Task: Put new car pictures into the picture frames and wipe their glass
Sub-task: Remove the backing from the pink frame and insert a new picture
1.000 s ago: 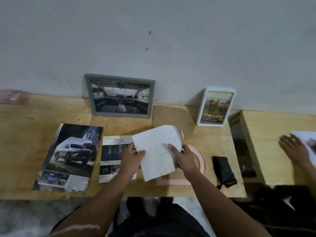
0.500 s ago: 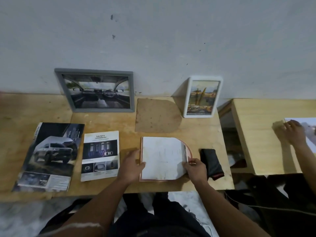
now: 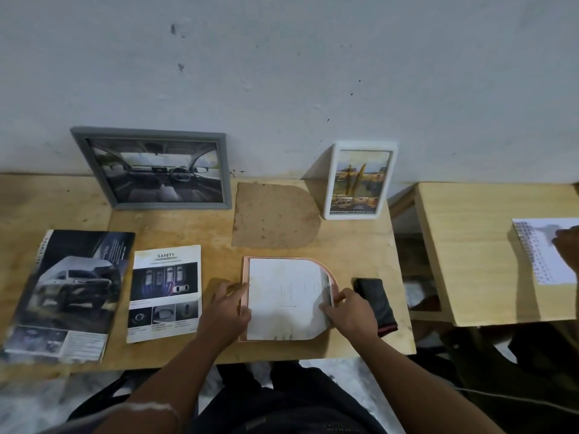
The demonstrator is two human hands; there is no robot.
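Your left hand (image 3: 226, 311) rests on the left edge of the pink frame (image 3: 245, 296), fingers loosely curled over the rim; can't tell how firmly it grips. Your right hand (image 3: 351, 311) pinches the right edge of the white sheet (image 3: 286, 299) between thumb and fingers, that edge lifted slightly off the frame.

The pink frame lies flat, face down, near the front edge of the wooden table (image 3: 213, 233), with the sheet covering nearly all of it. Its brown backing board (image 3: 274, 216) lies flat just behind it, apart from it.

Grey frame (image 3: 150, 169) with a car-interior picture leans on the wall at back left. White frame (image 3: 360, 180) with a yellowish picture stands at back right, beside the board.

Left of your left hand: a "SAFETY" leaflet (image 3: 165, 292), then a car brochure (image 3: 67, 292) at the table's left end. Black cloth (image 3: 376, 302) lies just right of your right hand.

On the second table (image 3: 470, 252) to the right, another person's hand (image 3: 567, 242) is on a printed page (image 3: 545, 252).
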